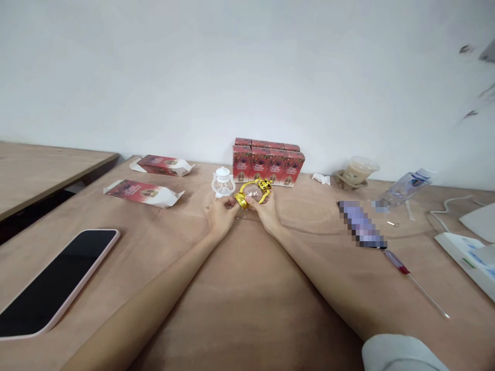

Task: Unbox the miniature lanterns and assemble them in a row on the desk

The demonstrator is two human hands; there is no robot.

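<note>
You are holding a small gold ornament [253,193] with both hands, far out in front of you on the wooden surface [247,288], just in front of the stack of red boxes [267,161]. Your left hand [221,214] is curling its fingers around the ornament's left, lower end. Your right hand [265,208] is pinching the right side, thumb lying across a clear rounded middle part. The ornament is lying tilted, its long axis running roughly left-right, with the gold crown-like end pointing up and right toward the boxes and the other gold end pointing down-left toward your left hand. The fine parts are too small to tell.

A small clear glass jar with a white top [223,182] is standing upright just beside your left hand, on its far side, apart from the ornament. Two flattened red cartons are lying farther left: one nearer [144,192], one behind it [162,165].

A phone in a pink case [58,281] is lying screen-up near the left edge. On the right, a red-handled screwdriver [415,282] is lying diagonally, tip pointing down-right. Farther back, a lidded drink cup [358,171] is standing and a plastic bottle [404,188] is lying on its side.
</note>
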